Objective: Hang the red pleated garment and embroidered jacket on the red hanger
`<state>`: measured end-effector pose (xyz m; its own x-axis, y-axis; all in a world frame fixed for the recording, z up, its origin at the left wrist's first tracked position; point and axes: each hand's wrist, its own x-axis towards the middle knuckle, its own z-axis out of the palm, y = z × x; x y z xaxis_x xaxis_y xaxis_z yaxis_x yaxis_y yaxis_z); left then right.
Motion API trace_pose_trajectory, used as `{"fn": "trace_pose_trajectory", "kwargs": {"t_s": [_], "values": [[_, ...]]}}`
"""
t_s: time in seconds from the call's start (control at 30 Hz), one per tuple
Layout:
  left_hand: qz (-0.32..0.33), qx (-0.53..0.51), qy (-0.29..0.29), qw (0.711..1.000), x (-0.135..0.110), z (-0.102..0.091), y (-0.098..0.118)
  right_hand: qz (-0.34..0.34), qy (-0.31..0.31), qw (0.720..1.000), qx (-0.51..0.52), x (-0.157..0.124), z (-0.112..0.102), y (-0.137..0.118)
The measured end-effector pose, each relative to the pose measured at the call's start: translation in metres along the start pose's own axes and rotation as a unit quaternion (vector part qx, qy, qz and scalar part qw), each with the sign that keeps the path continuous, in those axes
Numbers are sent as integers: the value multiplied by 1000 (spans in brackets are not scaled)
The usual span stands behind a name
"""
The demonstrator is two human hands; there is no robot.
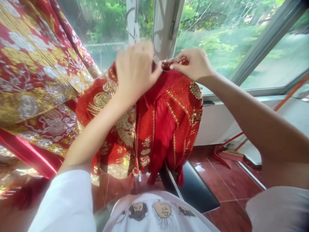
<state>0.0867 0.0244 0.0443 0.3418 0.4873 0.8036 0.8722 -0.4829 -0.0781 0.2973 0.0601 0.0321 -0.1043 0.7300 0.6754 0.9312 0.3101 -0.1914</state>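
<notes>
A red jacket (183, 93) with gold embroidery and rows of gold beading hangs in front of me from a hanger, whose metal hook (130, 25) rises above the collar. My right hand (195, 64) pinches the jacket's collar edge between thumb and fingers on the right side. At the left side of the neck, my left hand (135, 69) is closed at the collar, slightly blurred, its thumb against the edge and its fingertips hidden. Red lining fabric (164, 122) shows down the open front.
Red, gold and silver brocade cloth (36, 74) hangs close on the left. Sliding windows (217, 48) stand behind the jacket. Below are a black padded seat (198, 188) and a red tiled floor (222, 180). A broom and dustpan (224, 156) lean at the right.
</notes>
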Motion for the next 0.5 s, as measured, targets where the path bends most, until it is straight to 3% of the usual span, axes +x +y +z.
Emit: {"fn": "trace_pose_trajectory", "kwargs": {"t_s": [0.03, 0.1, 0.17, 0.2, 0.23, 0.3, 0.37, 0.4, 0.43, 0.5], "values": [[53, -10, 8, 999, 9, 7, 6, -14, -44, 999, 27, -1, -2, 7], [115, -24, -33, 993, 29, 23, 15, -37, -141, 987, 71, -4, -8, 19], [107, -28, -112, 988, 46, 35, 21, -43, -204, 975, 74, -9, -13, 27], [91, -31, -143, 985, 51, 39, 22, -33, -201, 978, 54, -11, -14, 29], [81, -38, -160, 983, 53, 41, 23, -14, -176, 984, 26, -13, -14, 31], [89, -65, -156, 982, 50, 40, 21, 37, -57, 997, -26, -17, -11, 33], [133, -92, -116, 980, 38, 35, 18, 110, 79, 990, -25, -20, -4, 37], [168, -97, -93, 977, 32, 32, 16, 156, 111, 981, 4, -21, 2, 39], [203, -96, -78, 971, 26, 31, 15, 203, 115, 971, 52, -22, 8, 43], [258, -86, -77, 959, 17, 33, 14, 260, 59, 948, 173, -21, 20, 49]]}}
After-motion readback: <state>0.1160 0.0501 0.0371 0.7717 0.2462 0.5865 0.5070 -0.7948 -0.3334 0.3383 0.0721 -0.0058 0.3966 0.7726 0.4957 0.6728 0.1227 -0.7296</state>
